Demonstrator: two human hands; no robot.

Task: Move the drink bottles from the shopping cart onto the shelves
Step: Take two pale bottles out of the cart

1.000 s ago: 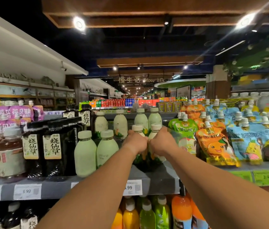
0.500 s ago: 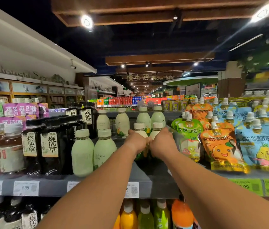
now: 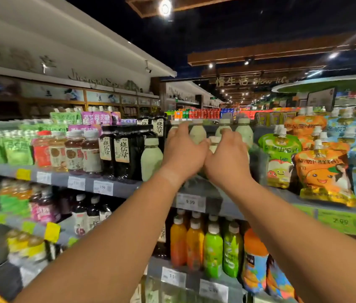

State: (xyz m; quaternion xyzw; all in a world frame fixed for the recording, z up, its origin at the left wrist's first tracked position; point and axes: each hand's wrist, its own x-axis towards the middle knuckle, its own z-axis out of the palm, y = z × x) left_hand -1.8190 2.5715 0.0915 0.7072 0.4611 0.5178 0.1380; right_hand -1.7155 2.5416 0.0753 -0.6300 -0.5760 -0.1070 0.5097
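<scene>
Both hands are up at the shelf (image 3: 129,186), among the pale green bottles (image 3: 152,158). The left hand (image 3: 182,153) and right hand (image 3: 227,159) have loose fingers, grasping nothing I can see. The bottles look full, so probably heavy, hard and smooth. Hold one round its fat middle.

**A:** what are the arms doing here?

**B:** both stretched forward, side by side. left hand (image 3: 182,153) and right hand (image 3: 227,158) touch at the heels, backs toward the camera, fingers relaxed and loosely spread. frame's kinda blurry, so can't tell more.
</scene>
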